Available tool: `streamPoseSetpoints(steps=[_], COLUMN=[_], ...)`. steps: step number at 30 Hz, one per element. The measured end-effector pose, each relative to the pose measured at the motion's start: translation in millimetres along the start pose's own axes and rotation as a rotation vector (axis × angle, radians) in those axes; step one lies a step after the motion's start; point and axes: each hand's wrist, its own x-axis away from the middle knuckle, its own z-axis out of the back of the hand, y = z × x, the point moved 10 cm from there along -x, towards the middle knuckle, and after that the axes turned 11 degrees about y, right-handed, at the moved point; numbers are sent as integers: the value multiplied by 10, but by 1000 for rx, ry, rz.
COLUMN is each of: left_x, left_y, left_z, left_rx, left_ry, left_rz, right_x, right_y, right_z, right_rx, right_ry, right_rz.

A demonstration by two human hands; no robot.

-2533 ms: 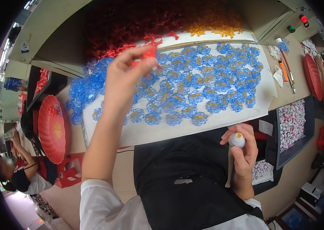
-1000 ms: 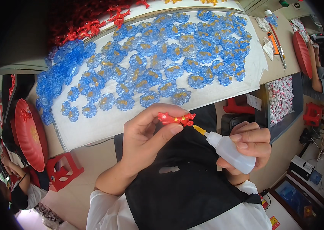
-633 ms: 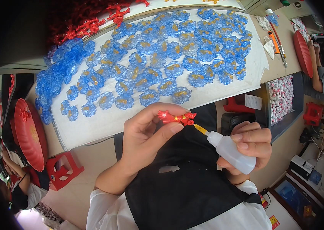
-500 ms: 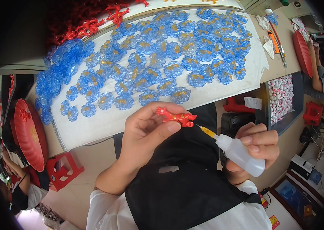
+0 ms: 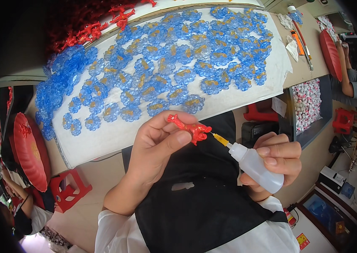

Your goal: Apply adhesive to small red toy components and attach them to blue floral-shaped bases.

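Observation:
Between the thumb and fingers of my left hand (image 5: 155, 141) is a small red figurine (image 5: 190, 128) with gold markings, its end pointing right toward the needle. My right hand (image 5: 277, 160) is wrapped round a translucent white squeeze bottle (image 5: 256, 166). The bottle tilts up to the left, and its yellow needle tip (image 5: 220, 140) reaches the right end of the figurine; whether it touches I cannot tell. Beyond my hands, many blue clear flower-shaped pieces (image 5: 178, 95) with gold-coloured centres lie spread on a white sheet (image 5: 89, 145).
A heap of blue pieces (image 5: 66, 69) lies at the sheet's left. More red figurines (image 5: 87, 33) are at the back left. An orange cutter (image 5: 297, 43) lies at the right. Red trays (image 5: 30, 152) and stools (image 5: 68, 189) stand around, with other people at both sides.
The figurine has turned in my left fingers, its right end now lower and nearer the needle. My right hand and bottle have shifted slightly left, closing the gap.

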Motion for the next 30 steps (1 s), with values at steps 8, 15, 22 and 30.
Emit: streamPoseSetpoints(steps=[8,15,22,30], left_x=[4,-61,-43,-16], left_y=[-14,175,253,203], left_z=[5,236,209,172], left_rx=[-14,104,76,47], left_ry=[6,44,61,53], left_rz=[21,-94,-118,-103], right_x=[9,0,-512,-872], right_y=[58,562,1694,2088], right_z=[54,619,1039,665], right_rx=[-90,-173,253,688], right_ry=[50,243,89,-362], right_rz=[-133,-275,-335,-8])
